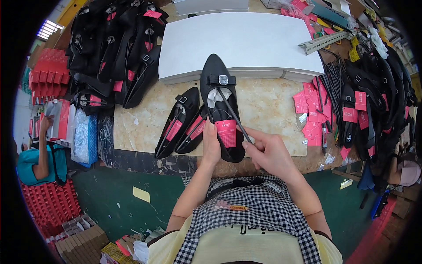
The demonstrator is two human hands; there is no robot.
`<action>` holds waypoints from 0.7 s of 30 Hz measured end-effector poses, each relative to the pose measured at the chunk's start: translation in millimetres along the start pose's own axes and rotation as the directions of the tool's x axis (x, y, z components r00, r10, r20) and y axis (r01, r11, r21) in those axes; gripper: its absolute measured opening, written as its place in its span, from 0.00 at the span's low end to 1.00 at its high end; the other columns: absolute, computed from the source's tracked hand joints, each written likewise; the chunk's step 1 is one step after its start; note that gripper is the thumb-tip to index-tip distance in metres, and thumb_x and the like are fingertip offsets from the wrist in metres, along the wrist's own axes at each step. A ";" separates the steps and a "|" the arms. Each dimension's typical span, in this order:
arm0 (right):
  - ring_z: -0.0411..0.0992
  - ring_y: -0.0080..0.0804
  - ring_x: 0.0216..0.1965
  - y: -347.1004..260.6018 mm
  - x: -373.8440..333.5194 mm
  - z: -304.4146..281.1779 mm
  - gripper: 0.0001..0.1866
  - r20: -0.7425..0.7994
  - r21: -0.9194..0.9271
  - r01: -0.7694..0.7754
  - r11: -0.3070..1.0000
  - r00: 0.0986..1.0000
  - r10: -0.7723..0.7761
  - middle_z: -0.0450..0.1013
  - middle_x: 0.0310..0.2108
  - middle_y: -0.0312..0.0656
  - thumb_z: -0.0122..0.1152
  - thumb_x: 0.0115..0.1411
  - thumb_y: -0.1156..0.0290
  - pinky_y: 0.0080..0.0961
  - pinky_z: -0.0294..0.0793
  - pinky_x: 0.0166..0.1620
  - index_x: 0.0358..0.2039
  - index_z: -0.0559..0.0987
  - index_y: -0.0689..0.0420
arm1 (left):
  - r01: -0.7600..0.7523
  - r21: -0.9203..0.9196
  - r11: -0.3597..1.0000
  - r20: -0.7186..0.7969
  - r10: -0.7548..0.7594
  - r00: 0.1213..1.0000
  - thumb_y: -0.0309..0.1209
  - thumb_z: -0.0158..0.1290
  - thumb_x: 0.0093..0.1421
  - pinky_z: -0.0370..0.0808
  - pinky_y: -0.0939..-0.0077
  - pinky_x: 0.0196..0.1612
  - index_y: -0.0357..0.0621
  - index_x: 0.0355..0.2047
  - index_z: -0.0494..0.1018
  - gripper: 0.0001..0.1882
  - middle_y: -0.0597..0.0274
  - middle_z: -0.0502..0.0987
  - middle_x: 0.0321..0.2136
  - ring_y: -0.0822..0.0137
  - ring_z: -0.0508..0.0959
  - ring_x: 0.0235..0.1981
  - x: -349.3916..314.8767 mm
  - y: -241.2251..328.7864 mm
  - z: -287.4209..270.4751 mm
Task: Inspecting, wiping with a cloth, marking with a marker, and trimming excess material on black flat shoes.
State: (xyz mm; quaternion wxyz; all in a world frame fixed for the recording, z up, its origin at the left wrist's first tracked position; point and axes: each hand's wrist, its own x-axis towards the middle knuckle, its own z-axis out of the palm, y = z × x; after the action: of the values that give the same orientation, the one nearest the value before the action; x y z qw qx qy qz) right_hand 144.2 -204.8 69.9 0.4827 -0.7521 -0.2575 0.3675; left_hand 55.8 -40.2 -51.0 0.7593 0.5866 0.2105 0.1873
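A black pointed flat shoe (214,67) with a square sparkling buckle is held upright, toe away from me. My left hand (212,144) is closed on its left side near the heel. Crumpled white paper (215,97) fills the toe, and a pink card (227,134) lies inside toward the heel. My right hand (269,152) pinches the near end of a thin black rod (236,118), which slants from the toe opening over the shoe's right rim. Just left, a finished-looking black shoe (178,123) and a partly hidden one (192,133) rest on the table, each with a pink card.
White boxes (239,42) stand behind the shoe. Many black shoes pile up at left (110,48) and right (373,97). Loose pink cards (312,114) and a bundle of black rods (332,83) lie at right. Other people (39,163) are at the left and right edges.
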 end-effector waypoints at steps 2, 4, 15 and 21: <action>0.59 0.21 0.11 2.4 6.5 0.6 0.19 -0.051 -0.020 0.014 1.000 0.999 -0.015 0.64 0.10 0.37 0.55 0.64 0.70 0.24 0.59 0.19 0.56 0.75 0.56 | -0.024 0.025 0.999 -0.052 0.025 0.998 0.51 0.35 0.70 0.70 0.73 0.51 0.33 0.59 0.62 0.33 0.53 0.75 0.47 0.66 0.75 0.46 0.5 12.9 5.0; 0.56 0.19 0.12 -1.3 4.3 4.3 0.18 -0.080 0.098 0.022 0.995 0.997 -0.014 0.62 0.10 0.37 0.55 0.65 0.70 0.23 0.57 0.19 0.55 0.76 0.58 | -0.008 0.078 0.997 -0.053 0.012 0.999 0.53 0.36 0.69 0.71 0.72 0.51 0.32 0.59 0.62 0.34 0.52 0.74 0.47 0.65 0.75 0.46 0.2 18.5 6.1; 0.72 0.43 0.15 11.0 21.8 41.7 0.15 -0.368 -0.544 0.235 0.806 0.796 -0.481 0.71 0.14 0.49 0.59 0.61 0.70 0.36 0.69 0.21 0.48 0.78 0.62 | -0.023 -0.160 0.987 -0.106 0.006 0.994 0.59 0.37 0.68 0.73 0.71 0.50 0.35 0.58 0.61 0.36 0.55 0.74 0.45 0.67 0.75 0.45 -26.3 -0.7 44.7; 0.74 0.30 0.21 17.7 -0.4 16.7 0.22 -0.162 -0.202 0.144 0.969 0.971 -0.178 0.79 0.25 0.46 0.55 0.64 0.70 0.26 0.71 0.27 0.58 0.73 0.59 | 0.160 -0.014 0.987 0.049 -0.160 0.986 0.36 0.52 0.64 0.71 0.74 0.51 0.34 0.61 0.60 0.29 0.49 0.75 0.44 0.60 0.75 0.45 -31.3 30.4 29.0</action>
State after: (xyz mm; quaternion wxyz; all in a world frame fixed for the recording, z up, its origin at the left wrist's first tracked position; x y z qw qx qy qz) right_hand 131.2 -203.3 49.4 0.4588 -0.8009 -0.3072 0.2317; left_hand 43.9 -73.0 -11.9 0.7819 0.5654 0.2369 0.1134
